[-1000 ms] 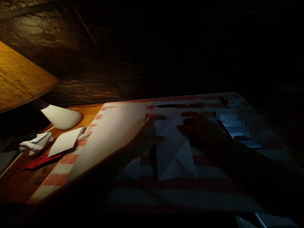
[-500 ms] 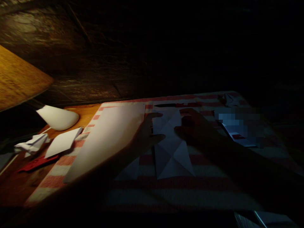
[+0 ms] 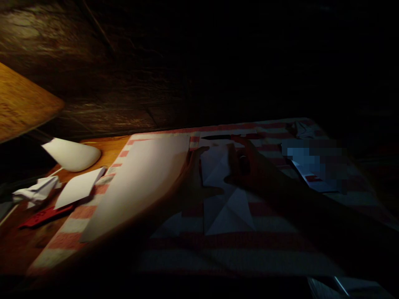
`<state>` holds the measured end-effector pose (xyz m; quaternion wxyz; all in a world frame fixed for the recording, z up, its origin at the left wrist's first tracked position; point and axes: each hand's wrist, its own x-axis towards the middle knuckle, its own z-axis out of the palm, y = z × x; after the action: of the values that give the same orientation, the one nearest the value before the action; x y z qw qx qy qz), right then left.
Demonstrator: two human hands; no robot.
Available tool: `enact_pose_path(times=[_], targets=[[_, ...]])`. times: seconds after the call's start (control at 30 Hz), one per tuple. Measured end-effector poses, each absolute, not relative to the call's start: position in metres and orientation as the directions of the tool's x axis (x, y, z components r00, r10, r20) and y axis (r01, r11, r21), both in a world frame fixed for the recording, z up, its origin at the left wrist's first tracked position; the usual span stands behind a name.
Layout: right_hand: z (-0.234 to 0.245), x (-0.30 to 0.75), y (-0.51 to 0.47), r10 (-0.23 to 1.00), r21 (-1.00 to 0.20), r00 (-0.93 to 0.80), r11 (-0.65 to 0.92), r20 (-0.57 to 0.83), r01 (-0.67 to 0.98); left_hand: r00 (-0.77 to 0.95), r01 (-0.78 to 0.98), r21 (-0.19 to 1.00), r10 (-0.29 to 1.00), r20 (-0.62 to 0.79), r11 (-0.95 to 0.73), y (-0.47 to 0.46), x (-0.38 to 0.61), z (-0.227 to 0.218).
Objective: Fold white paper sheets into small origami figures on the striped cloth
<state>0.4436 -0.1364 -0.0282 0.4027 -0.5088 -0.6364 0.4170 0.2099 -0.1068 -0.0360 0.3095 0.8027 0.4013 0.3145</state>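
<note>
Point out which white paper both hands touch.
The creased paper touched by left hand and right hand; the large sheet and small sheet beside it lie uncreased.

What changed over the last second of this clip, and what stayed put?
The right hand slid left onto the far half of the creased white paper, and the left hand brought its thumb across the paper's middle. The far end now looks raised between the hands; the dark hides the grip. The large white sheet, the small papers and the striped cloth lie as before.
</note>
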Motion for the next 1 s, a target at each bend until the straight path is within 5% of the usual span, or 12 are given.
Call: enact_pose_path(times=[0.23,0.37,0.57,0.77,1.0], targets=[[-0.028,0.449,-0.136,0.962,-0.804,-0.195,0.269,0.193,0.53,0.537,0.548,0.574,0.782,0.317,-0.609,-0.105,0.207,-0.038],[-0.03,0.453,-0.134,0.935,-0.722,-0.232,0.354,0.267,0.595,0.635,0.432,0.578,0.688,0.351,-0.693,-0.099,0.202,-0.023],[-0.03,0.453,-0.13,0.924,-0.691,-0.219,0.381,0.315,0.614,0.934,0.071,0.645,0.277,0.225,-0.761,-0.094,0.198,-0.008],[-0.016,0.456,-0.134,0.926,-0.602,-0.257,0.374,0.275,0.705,0.948,0.08,0.721,0.276,0.158,-0.689,-0.098,0.2,-0.004],[-0.003,0.481,-0.138,0.707,-0.73,-0.697,0.539,0.121,0.42,0.963,0.044,0.732,0.225,0.151,-0.68,-0.094,0.201,0.0]])
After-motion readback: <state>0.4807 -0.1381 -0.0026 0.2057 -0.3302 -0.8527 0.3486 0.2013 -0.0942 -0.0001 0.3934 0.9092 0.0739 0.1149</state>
